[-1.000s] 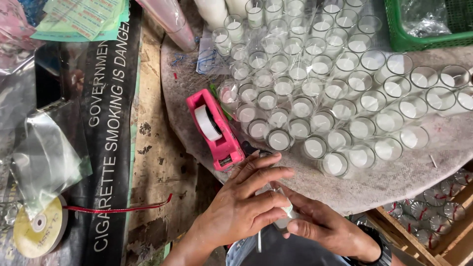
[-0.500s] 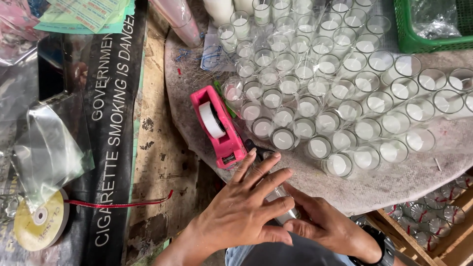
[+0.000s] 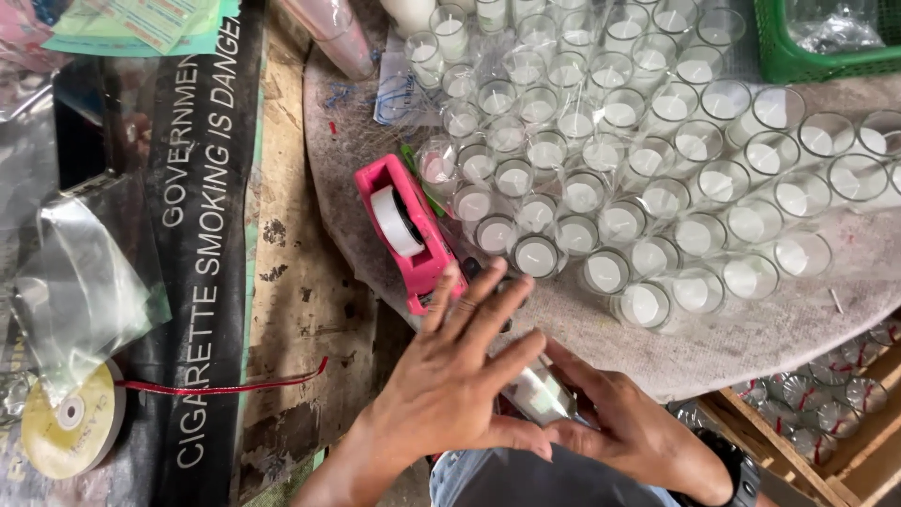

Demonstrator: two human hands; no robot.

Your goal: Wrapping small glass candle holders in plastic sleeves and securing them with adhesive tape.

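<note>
Head-camera view is looking straight down on both hands, which are working close together at the near edge of a round table (image 3: 798,329). Left hand (image 3: 460,376) is lying flat with fingers spread, pressing over one end of a small glass candle (image 3: 537,392). Right hand (image 3: 629,427) is cupping the other end from below, fingers curled against the glass, a dark band showing at its wrist. The candle is lying on its side between the two palms, just above the person's lap.

Just beyond the left fingertips a pink tape dispenser (image 3: 411,230) is sitting on the table, holding a white roll. Past it, rows of glass candles (image 3: 657,160) are crowding the tabletop, touching one another. A green basket (image 3: 798,61) is standing at the far right corner. Off to the left, a crumpled clear plastic bag (image 3: 80,282) is resting near a yellow ribbon spool (image 3: 70,422) trailing red ribbon.
</note>
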